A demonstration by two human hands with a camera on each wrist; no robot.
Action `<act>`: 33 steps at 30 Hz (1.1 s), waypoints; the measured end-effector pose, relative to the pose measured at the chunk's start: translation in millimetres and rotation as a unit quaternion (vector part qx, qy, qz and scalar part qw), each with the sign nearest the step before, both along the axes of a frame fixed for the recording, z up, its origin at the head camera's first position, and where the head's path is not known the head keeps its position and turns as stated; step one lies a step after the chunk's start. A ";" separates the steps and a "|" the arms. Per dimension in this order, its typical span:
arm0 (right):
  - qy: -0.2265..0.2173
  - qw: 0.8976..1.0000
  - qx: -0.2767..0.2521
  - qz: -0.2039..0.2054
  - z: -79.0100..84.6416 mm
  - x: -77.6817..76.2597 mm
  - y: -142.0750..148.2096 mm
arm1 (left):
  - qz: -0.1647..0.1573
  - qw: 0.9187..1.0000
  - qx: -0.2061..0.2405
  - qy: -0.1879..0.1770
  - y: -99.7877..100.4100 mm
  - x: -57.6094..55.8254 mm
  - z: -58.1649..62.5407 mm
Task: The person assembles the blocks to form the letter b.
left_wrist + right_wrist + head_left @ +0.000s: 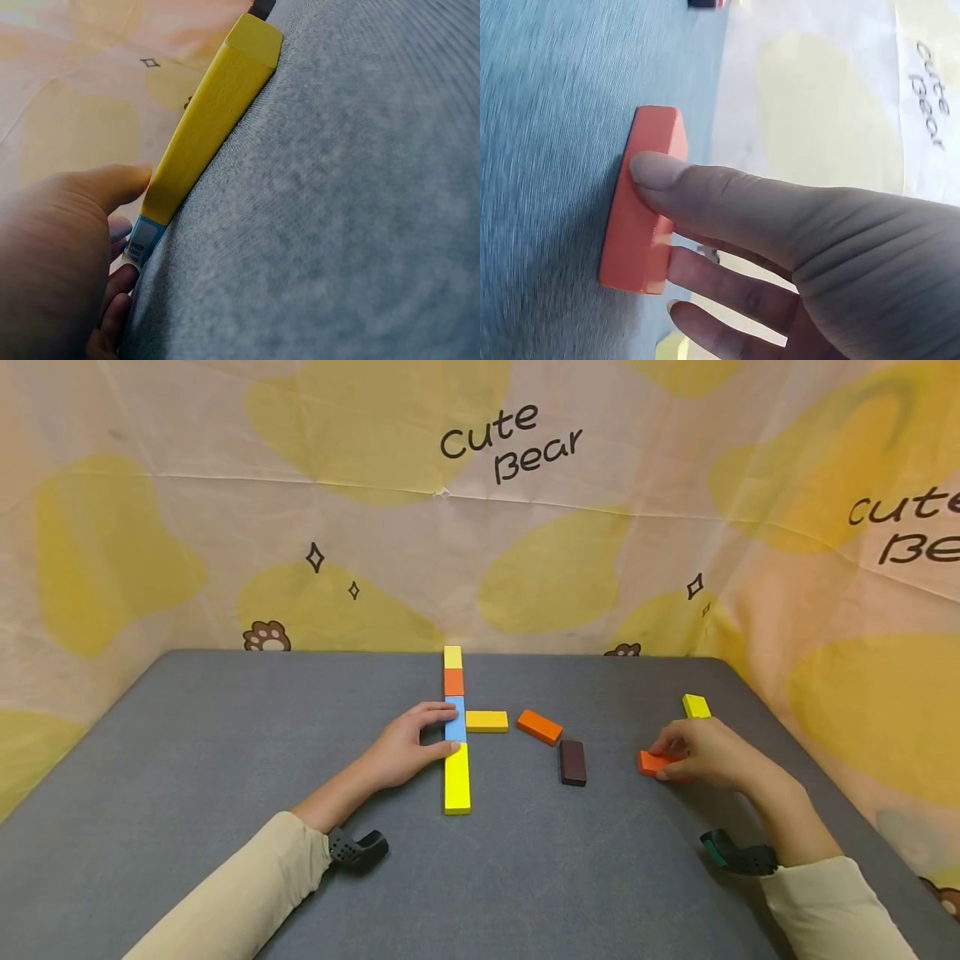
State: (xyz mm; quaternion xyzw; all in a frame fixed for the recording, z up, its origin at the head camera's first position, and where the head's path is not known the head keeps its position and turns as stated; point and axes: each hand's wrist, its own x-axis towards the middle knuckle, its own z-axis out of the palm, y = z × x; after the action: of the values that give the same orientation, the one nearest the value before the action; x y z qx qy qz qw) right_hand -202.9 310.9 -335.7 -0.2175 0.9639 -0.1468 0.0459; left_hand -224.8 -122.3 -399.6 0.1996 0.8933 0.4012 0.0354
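In the head view, my left hand [407, 747] rests at a row of wooden blocks, fingers reaching over the blue block [452, 731]. Its thumb touches the near end block, a bright yellow block [457, 781], close to where it meets the blue one. My right hand [708, 756] pinches a red-orange block [634, 240] at the right, thumb on one side and fingers on the other. That block lies on or just above the table; which, I cannot tell. Beyond the blue block, the row continues with an orange block [453, 682] and a pale yellow block [452, 657].
A yellow block [487, 721] juts rightward from the blue one. Right of it lie a tilted orange block [539, 727] and a dark brown block [572, 763]. Another yellow block [696, 706] sits beyond my right hand. The grey table [225, 752] ends at a patterned cloth [420, 552].
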 end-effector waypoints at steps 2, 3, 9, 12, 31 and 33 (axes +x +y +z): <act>-0.007 1.000 -0.005 0.005 0.9 1.1 -6.9 | 0.002 1.000 0.002 -0.001 0.0 0.2 0.0; -0.012 1.000 -0.006 0.007 1.2 1.7 -9.9 | 0.001 1.000 0.002 0.001 -0.1 0.3 -0.3; -0.026 0.999 -0.008 0.024 3.2 5.4 -25.9 | -0.003 1.000 0.005 0.016 -0.7 1.0 -2.5; -0.029 0.999 -0.003 0.034 4.1 7.6 -33.5 | -0.004 1.000 0.012 0.016 -0.8 0.7 -3.7; -0.057 0.995 0.023 0.076 10.8 30.7 -81.0 | -0.021 1.000 -0.022 0.005 -0.6 0.9 -2.1; -0.050 0.995 0.024 0.084 10.2 32.8 -85.2 | -0.021 1.000 -0.022 0.006 -0.8 0.8 -2.3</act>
State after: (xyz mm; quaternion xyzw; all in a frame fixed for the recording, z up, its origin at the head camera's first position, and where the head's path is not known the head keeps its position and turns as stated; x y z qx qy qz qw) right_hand -170.1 225.7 -325.5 -0.2892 0.9418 -0.1301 0.1115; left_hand -224.0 -123.1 -401.9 0.2199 0.8976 0.3797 0.0426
